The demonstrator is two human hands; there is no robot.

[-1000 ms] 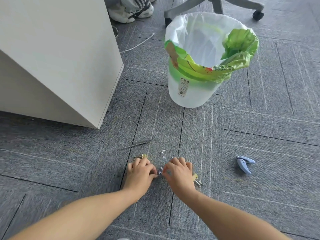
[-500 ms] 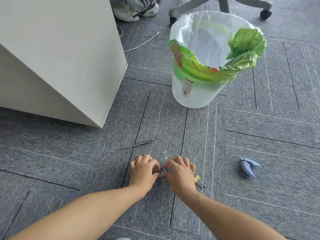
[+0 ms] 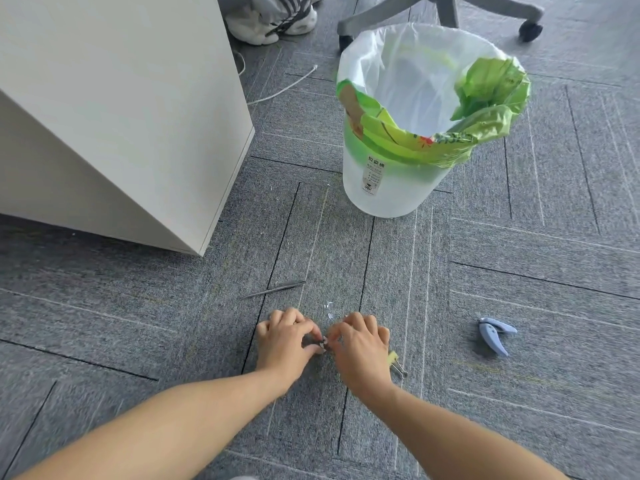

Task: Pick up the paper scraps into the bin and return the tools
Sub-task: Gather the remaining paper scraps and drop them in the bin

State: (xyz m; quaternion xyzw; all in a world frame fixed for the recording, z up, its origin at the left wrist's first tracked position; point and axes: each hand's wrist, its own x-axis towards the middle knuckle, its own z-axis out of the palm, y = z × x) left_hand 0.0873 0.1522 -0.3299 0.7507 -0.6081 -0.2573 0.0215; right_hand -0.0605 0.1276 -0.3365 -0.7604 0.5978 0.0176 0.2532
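From my seat at the feed I see both hands down on the grey carpet, knuckles up and almost meeting; the left hand has its fingers curled, thumb and forefinger pinching a small white paper scrap at the gap between the hands; the right hand is curled too, its fingertips right against that scrap, though I cannot tell whether it grips it or only touches; a few loose scraps lie just beyond the knuckles; the metal tweezers lie flat a little further out, to the left; a yellow binder clip peeks out from beside the right wrist; the blue tool lies well apart to the right; the bin, white-lined with a green bag folded over its rim, stands upright further ahead; a white cabinet fills the left, with a cable, shoes and a chair base behind.
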